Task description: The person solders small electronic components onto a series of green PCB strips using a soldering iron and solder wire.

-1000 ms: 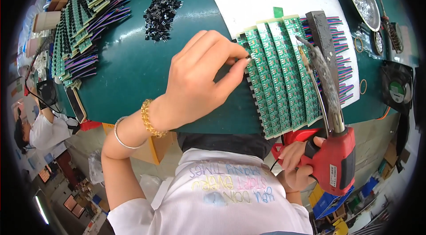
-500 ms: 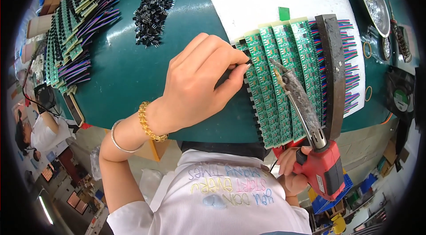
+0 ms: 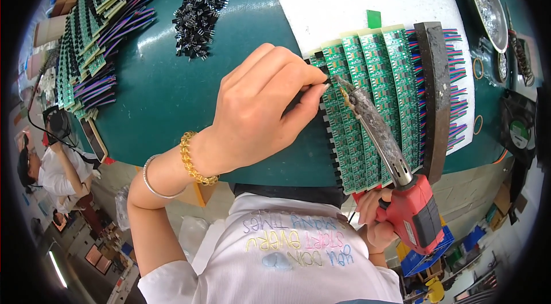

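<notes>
A red pistol-shaped soldering gun (image 3: 410, 212) with a crusted grey barrel is held in the closed grip of the right hand (image 3: 374, 225), its tip set on the overlapping green circuit boards (image 3: 367, 103). The boards are laid on white paper (image 3: 356, 0) on the dark green worktop (image 3: 166, 92), weighted by a dark bar (image 3: 437, 92). The left hand (image 3: 258, 115) is pinched shut at the boards' left edge; whether anything is gripped cannot be told.

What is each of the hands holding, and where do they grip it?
The right hand grips a red soldering gun by its handle. The left hand pinches something small at the green circuit boards; what it is cannot be told.
</notes>
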Tool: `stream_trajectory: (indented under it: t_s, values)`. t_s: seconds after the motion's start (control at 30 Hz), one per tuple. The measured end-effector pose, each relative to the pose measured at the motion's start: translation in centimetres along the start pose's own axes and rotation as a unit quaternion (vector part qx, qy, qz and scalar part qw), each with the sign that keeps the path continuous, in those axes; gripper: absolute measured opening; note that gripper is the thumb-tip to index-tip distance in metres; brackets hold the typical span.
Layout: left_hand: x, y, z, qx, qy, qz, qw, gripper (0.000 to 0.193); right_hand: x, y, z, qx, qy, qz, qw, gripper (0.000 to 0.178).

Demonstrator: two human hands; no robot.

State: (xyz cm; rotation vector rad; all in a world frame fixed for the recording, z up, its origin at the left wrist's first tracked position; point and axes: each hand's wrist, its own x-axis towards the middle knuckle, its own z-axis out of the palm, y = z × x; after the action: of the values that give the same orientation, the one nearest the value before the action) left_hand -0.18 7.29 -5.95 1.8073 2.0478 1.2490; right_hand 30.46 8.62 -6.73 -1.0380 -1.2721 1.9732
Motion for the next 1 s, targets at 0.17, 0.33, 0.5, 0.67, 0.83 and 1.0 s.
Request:
stream_trajectory:
  t_s: [0.17, 0.33, 0.5, 0.67, 0.83, 1.0]
  values:
    - [0.0, 0.1, 0.0, 0.003, 0.001, 0.0, 1.0, 0.019, 0.2, 0.4, -2.0, -0.155, -0.084, -0.013, 0.984, 0.02]
    - [0.0, 0.0, -0.1, 0.003, 0.0, -0.001, 1.0, 0.018, 0.7, -1.0, -1.0, -0.111, -0.069, 0.038, 0.991, 0.015]
    - [0.1, 0.0, 0.0, -0.001, 0.0, 0.001, 1.0, 0.018, 1.0, 1.8, -2.5, 0.019, -0.134, -0.078, 0.988, 0.017]
    - [0.0, 0.0, 0.2, -0.002, 0.0, -0.008, 1.0, 0.018, 0.8, 1.4, -2.3, -0.016, -0.106, -0.052, 0.993, 0.017]
    - [0.0, -0.1, 0.5, -0.004, 0.02, 0.002, 1.0, 0.017, 0.6, 0.2, -1.8, -0.035, -0.076, -0.008, 0.997, 0.019]
    - [0.1, 0.1, 0.0, -0.001, -0.003, -0.001, 1.0, 0.017, -0.5, -0.8, -0.7, -0.019, 0.087, 0.155, 0.984, 0.025]
